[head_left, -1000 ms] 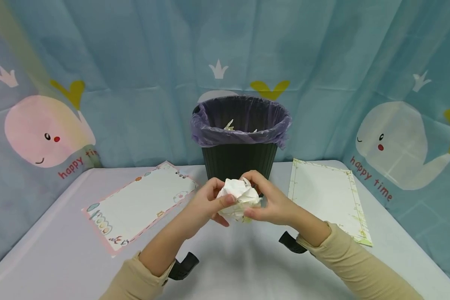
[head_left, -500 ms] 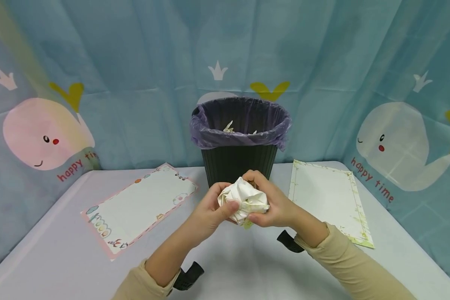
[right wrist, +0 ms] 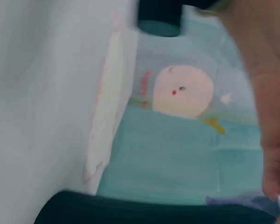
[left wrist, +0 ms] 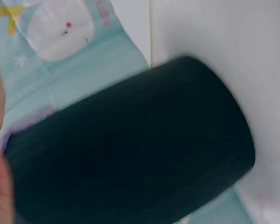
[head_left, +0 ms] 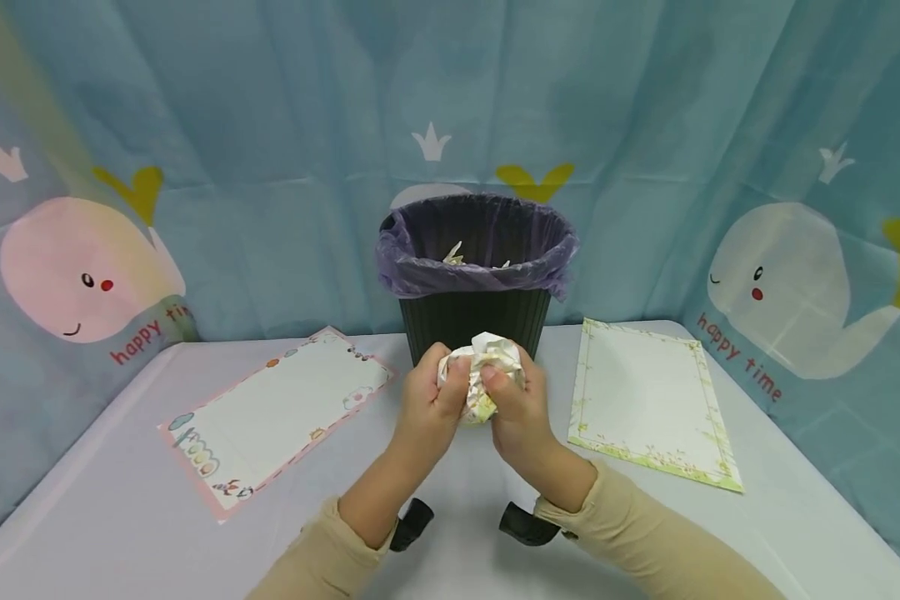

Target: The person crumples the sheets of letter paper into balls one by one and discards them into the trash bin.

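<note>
Both hands squeeze one crumpled ball of paper (head_left: 487, 354), white with some yellow-green print, held above the table in front of a dark bin. My left hand (head_left: 429, 408) grips its left side, thumb on the near face. From the other side my right hand (head_left: 523, 417) grips it, fingers curled round and thumb pressed in. Behind the hands stands the dark ribbed trash bin (head_left: 474, 321), lined with a purple bag (head_left: 465, 279); scraps of paper (head_left: 455, 255) show inside. In the wrist views the ball is mostly out of frame.
A pink-bordered sheet (head_left: 277, 417) lies on the left of the white tablecloth (head_left: 105, 492). To the right lie sheets with a green leafy border (head_left: 652, 400). A blue printed curtain (head_left: 292, 233) hangs behind and at both sides. Black wrist-camera mounts (head_left: 528, 525) stick out below the wrists.
The paper ball has become smaller and tighter. My hands have come closer together, fingers now curled firmly round it, and the forearms have drawn inward.
</note>
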`<state>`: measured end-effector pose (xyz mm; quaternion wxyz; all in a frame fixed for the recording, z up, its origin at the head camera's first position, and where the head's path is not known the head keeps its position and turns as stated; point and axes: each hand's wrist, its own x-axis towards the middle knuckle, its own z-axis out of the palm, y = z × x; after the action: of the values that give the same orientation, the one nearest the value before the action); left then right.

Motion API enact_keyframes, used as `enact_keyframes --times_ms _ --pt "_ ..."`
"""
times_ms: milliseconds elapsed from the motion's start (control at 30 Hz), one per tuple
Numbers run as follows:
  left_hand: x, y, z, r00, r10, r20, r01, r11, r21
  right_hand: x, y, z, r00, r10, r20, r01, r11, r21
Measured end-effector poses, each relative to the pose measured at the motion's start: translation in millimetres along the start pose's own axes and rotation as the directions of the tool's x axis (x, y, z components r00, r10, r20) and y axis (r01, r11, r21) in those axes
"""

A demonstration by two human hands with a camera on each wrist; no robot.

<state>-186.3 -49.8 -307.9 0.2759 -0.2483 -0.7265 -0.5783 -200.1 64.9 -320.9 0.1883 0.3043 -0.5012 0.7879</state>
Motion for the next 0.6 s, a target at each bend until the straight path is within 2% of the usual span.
enact_keyframes --times_ms 33,100,167,233,267,333,400,467,533,600 --pt "2.5 -0.2 -2.0 1.0 0.01 0.013 -0.011 0.998 0.065 0.1 -1.1 -0.8 1.0 0.021 -0.007 -0.021 0.999 -0.036" --pt "6.4 1.0 -6.5 0.999 -0.016 0.05 0.008 0.986 0.169 1.3 -4.5 -4.6 0.999 0.044 -0.005 -0.045 0.987 -0.155" --pt "7.7 3.5 -11.8 0.992 -0.077 0.103 0.055 0.978 0.201 4.6 -7.8 -9.5 0.999 0.037 0.012 -0.032 0.956 -0.293" --pt "6.5 7.6 -15.1 0.974 -0.146 0.175 0.121 0.981 0.149 7.9 -12.0 -14.0 0.998 0.036 0.045 -0.015 0.924 -0.383" --pt "5.7 9.3 -15.9 0.967 -0.161 0.199 0.143 0.985 0.099 9.0 -13.7 -15.6 0.997 0.038 0.073 -0.004 0.909 -0.417" --pt "4.1 11.8 -17.2 0.96 -0.168 0.225 0.173 0.985 -0.003 9.9 -17.3 -18.4 0.986 0.057 0.157 0.015 0.906 -0.423" --pt "3.8 13.1 -18.7 0.961 -0.17 0.219 0.19 0.979 -0.075 10.5 -20.4 -21.7 0.959 0.1 0.264 0.01 0.922 -0.387" --pt "4.1 12.4 -21.4 0.964 -0.171 0.203 0.196 0.975 -0.107 12.0 -23.8 -26.1 0.924 0.14 0.356 -0.015 0.943 -0.331" --pt "3.7 11.2 -25.4 0.959 -0.184 0.214 0.209 0.973 -0.097 15.2 -28.9 -32.1 0.888 0.184 0.421 -0.072 0.961 -0.268" --pt "2.5 10.7 -29.4 0.948 -0.194 0.253 0.222 0.971 -0.085 19.2 -33.5 -39.0 0.846 0.246 0.473 -0.155 0.962 -0.224"
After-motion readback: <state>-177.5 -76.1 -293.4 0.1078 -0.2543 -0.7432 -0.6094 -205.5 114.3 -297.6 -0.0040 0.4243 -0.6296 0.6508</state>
